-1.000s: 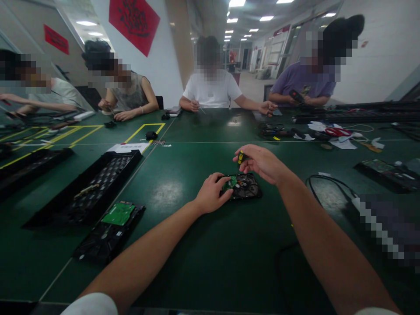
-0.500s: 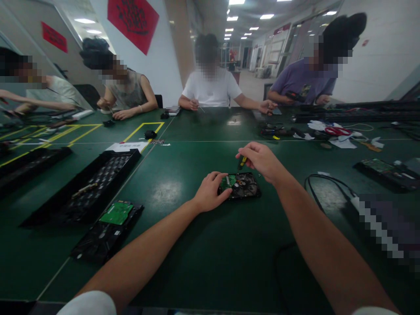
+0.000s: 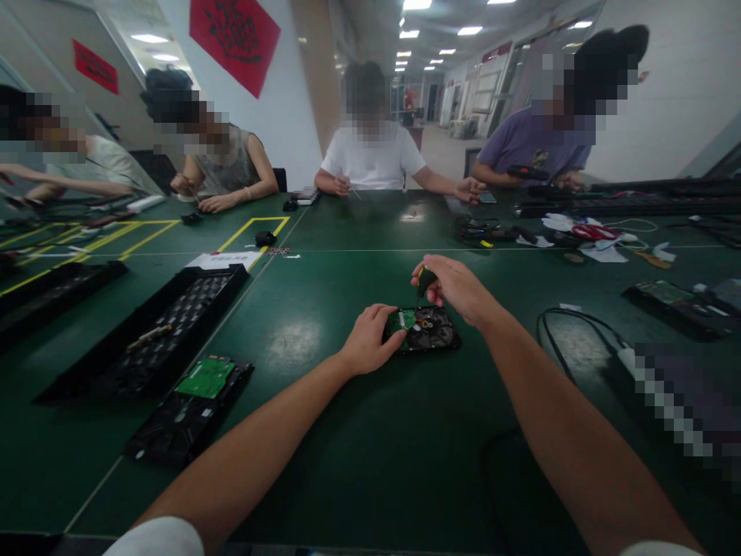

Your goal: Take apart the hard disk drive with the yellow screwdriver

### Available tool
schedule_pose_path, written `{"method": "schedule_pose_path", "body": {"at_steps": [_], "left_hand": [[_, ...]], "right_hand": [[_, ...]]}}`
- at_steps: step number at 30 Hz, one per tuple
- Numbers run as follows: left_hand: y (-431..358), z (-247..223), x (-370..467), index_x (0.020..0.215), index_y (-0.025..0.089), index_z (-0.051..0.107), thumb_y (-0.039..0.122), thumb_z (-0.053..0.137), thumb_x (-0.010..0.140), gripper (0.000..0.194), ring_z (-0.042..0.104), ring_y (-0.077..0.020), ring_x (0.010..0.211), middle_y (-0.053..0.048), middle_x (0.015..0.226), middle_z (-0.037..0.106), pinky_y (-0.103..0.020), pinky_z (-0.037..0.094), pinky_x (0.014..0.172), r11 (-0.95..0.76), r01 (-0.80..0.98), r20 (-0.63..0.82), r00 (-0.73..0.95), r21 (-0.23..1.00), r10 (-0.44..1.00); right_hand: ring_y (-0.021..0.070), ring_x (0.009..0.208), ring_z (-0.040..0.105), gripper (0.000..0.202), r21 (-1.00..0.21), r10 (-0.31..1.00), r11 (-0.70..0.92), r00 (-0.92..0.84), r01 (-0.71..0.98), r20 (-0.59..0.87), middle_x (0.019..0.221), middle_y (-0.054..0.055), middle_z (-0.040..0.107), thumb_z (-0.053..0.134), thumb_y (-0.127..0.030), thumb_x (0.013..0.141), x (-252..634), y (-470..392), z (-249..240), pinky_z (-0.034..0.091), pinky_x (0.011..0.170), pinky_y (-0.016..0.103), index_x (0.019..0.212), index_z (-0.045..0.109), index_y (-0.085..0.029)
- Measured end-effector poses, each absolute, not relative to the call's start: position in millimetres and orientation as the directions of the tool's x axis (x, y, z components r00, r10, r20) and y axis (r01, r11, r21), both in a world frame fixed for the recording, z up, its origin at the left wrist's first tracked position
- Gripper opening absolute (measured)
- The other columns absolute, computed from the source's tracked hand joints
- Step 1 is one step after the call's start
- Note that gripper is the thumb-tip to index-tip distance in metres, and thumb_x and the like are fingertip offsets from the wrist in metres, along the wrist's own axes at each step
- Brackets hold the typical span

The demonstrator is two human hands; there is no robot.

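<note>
A black hard drive [image 3: 438, 330] with a green circuit board at its left end lies flat on the table in the middle. My left hand [image 3: 371, 338] grips its left end, thumb on the near side and fingers on the far side. Above the drive's far edge, my right hand [image 3: 458, 287] is closed around a black and yellow screwdriver [image 3: 425, 280]. Its shaft points down at the far edge beside the board; whether the tip touches a screw is too small to tell.
A second hard drive [image 3: 191, 417] lies at the left, near a long black tray [image 3: 144, 340]. Another drive [image 3: 665, 305] is at the right, with a black cable [image 3: 570, 313] before it. Tools [image 3: 483, 230] lie toward the back. Several people sit across the table.
My right hand has shifted slightly left, and the screwdriver now stands more upright, its shaft lowered to the drive's far edge. My left hand keeps its hold.
</note>
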State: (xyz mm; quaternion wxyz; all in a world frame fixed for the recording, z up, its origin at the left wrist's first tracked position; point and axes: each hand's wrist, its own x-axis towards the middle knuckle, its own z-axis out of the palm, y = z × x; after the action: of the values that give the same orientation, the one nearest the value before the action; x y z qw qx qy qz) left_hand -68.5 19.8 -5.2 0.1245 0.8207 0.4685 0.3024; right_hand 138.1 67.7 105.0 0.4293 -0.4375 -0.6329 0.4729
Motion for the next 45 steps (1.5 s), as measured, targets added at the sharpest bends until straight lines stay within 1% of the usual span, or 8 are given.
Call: {"method": "schedule_pose_path", "body": {"at_steps": [5,10,14,18,28,33,39,45], "left_hand": [[23,-10,-68,0.138,0.015,0.054,0.039,0.051,0.101,0.045,0.054,-0.0289,0.128,-0.015,0.133,0.061,-0.048,0.043,0.114,-0.498,0.708,0.392,0.328,0.5,0.86],[22,-10,-67,0.136,0.014,0.056,0.045,0.056,0.099,0.048,0.056,-0.0296,0.124,-0.016,0.129,0.062,-0.047,0.046,0.11,-0.485,0.722,0.399,0.307,0.494,0.864],[21,-9,-68,0.136,0.014,0.056,0.046,0.059,0.097,0.051,0.057,-0.0299,0.123,-0.016,0.127,0.063,-0.047,0.047,0.109,-0.494,0.722,0.401,0.319,0.484,0.859],[22,-9,-69,0.137,0.016,0.056,0.047,0.059,0.097,0.051,0.057,-0.0299,0.122,-0.015,0.126,0.063,-0.048,0.048,0.108,-0.495,0.729,0.396,0.326,0.473,0.859],[23,-8,-68,0.136,0.017,0.056,0.047,0.06,0.096,0.05,0.057,-0.0305,0.123,-0.015,0.126,0.063,-0.049,0.048,0.108,-0.495,0.724,0.39,0.329,0.481,0.86],[23,-9,-68,0.136,0.017,0.056,0.047,0.059,0.096,0.05,0.057,-0.0304,0.122,-0.015,0.125,0.064,-0.049,0.048,0.108,-0.497,0.727,0.389,0.333,0.474,0.859],[23,-9,-68,0.135,0.016,0.057,0.047,0.059,0.096,0.05,0.057,-0.0298,0.122,-0.014,0.125,0.064,-0.048,0.048,0.108,-0.499,0.727,0.397,0.331,0.471,0.856],[22,-6,-68,0.136,0.017,0.056,0.046,0.059,0.096,0.05,0.057,-0.0304,0.122,-0.015,0.125,0.064,-0.049,0.048,0.107,-0.498,0.727,0.387,0.336,0.474,0.859]], "right_hand": [[0.0118,0.054,0.053,0.028,-0.947,0.946,0.241,-0.271,0.214,0.18,0.087,0.004,0.075,0.056,-0.042,0.097,141,67,108,0.035,0.046,0.026,0.091,0.073,-0.021],[0.02,0.084,0.063,0.028,-0.876,0.907,0.4,-0.251,0.27,0.337,0.086,0.004,0.073,0.062,-0.043,0.094,139,70,102,0.046,0.071,0.03,0.081,0.075,-0.023],[0.0203,0.086,0.067,0.03,-0.964,0.922,0.253,-0.284,-0.076,0.265,0.093,0.006,0.074,0.056,-0.046,0.096,127,70,87,0.051,0.081,0.034,0.081,0.066,-0.022],[0.0188,0.072,0.066,0.031,-0.959,0.887,0.159,-0.392,-0.235,0.243,0.077,0.003,0.069,0.055,-0.048,0.097,117,67,80,0.052,0.075,0.034,0.085,0.065,-0.022],[0.0174,0.082,0.065,0.032,-0.953,0.929,0.297,-0.217,-0.051,0.301,0.083,0.003,0.071,0.067,-0.052,0.092,116,66,83,0.049,0.076,0.03,0.08,0.069,-0.022],[0.0179,0.076,0.066,0.031,-0.935,0.927,0.226,-0.234,-0.275,0.293,0.079,0.002,0.068,0.068,-0.053,0.09,113,70,77,0.053,0.079,0.034,0.081,0.064,-0.023],[0.0129,0.054,0.048,0.039,-0.932,0.945,0.187,-0.201,-0.31,0.257,0.06,-0.003,0.051,0.062,-0.058,0.092,115,72,77,0.051,0.068,0.032,0.076,0.064,-0.023],[0.0144,0.062,0.052,0.032,-0.93,0.962,0.157,-0.161,-0.334,0.22,0.068,0.0,0.055,0.056,-0.05,0.089,117,71,81,0.052,0.069,0.031,0.076,0.067,-0.022]]}}
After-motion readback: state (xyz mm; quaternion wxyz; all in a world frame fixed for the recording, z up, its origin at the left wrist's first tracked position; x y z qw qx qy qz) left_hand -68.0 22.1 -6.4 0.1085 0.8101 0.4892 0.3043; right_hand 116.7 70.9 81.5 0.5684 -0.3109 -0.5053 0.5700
